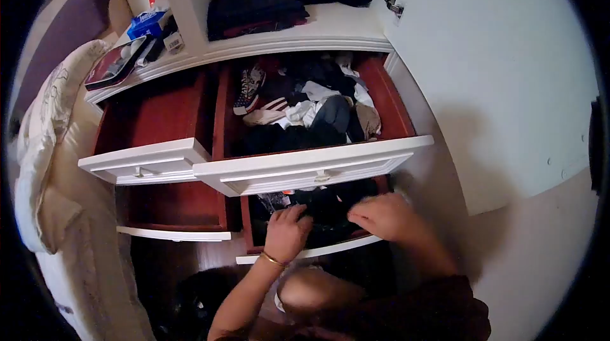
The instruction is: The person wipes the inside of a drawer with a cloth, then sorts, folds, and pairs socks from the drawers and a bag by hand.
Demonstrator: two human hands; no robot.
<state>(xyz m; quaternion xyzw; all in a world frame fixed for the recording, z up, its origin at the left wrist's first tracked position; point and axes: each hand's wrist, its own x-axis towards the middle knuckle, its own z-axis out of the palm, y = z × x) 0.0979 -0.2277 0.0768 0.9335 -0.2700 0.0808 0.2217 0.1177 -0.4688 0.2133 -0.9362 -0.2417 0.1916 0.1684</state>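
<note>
Both hands are over the lower right drawer (pixel 305 254), which is pulled out and holds dark clothes (pixel 327 207). My left hand (pixel 287 233), with a gold bracelet (pixel 274 259) at the wrist, has its fingers curled over the drawer's left part. Opposite it, my right hand (pixel 384 215) points inward, fingers pressed together against the black cloth. What either hand pinches is too dark to make out. Directly above, the upper right drawer (pixel 318 176) stands open with a jumble of socks and small clothes (pixel 311 112), white, grey, black and patterned.
Two red-lined left drawers, upper (pixel 140 162) and lower (pixel 175 235), stand open. Folded dark clothes (pixel 257 10) lie on the shelf above. A blue tissue box (pixel 147 24) and a red-lidded case (pixel 114 64) sit on the ledge. Bedding (pixel 54 169) is left; a white door (pixel 508 87), right.
</note>
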